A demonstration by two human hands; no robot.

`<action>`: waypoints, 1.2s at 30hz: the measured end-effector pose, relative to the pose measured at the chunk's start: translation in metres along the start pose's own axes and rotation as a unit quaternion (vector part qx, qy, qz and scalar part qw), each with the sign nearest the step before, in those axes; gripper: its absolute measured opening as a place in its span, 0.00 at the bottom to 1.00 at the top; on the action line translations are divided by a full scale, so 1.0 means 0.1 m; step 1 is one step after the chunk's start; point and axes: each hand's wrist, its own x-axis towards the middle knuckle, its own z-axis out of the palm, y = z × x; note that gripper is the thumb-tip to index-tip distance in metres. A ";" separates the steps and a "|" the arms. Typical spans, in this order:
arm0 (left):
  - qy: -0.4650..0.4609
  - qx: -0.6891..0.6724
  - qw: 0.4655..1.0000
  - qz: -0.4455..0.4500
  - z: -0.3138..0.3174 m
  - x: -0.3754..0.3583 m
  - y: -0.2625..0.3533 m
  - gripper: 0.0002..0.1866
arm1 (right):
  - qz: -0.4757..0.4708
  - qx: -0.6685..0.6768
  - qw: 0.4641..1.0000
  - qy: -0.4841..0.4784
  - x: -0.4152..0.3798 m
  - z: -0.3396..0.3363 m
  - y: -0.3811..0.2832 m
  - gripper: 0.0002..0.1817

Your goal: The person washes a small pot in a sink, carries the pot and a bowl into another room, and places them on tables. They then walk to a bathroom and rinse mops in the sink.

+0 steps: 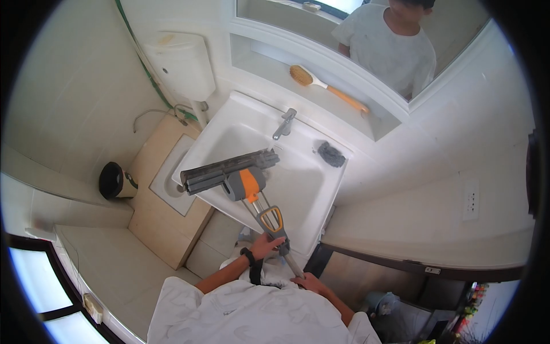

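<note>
A grey and orange mop lies slantwise over the white sink, its long dark head above the basin and reaching past the sink's left edge. My left hand, with a black band at the wrist, is wrapped round the mop's grey handle just below the orange-rimmed lever. Lower down, near my shirt, my right hand grips the pole. The chrome faucet is behind the mop head. A dark grey cloth sits on the sink's right back corner.
A brush lies on the shelf under the mirror, which reflects a person. At the left are a white cistern, a squat toilet on a tiled step, and a black-lined bin. A socket is on the right wall.
</note>
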 end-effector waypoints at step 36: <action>-0.008 -0.134 0.989 0.056 0.23 0.11 0.57 0.13 | -0.134 -0.069 0.965 0.214 -0.20 0.21 -0.26 0.22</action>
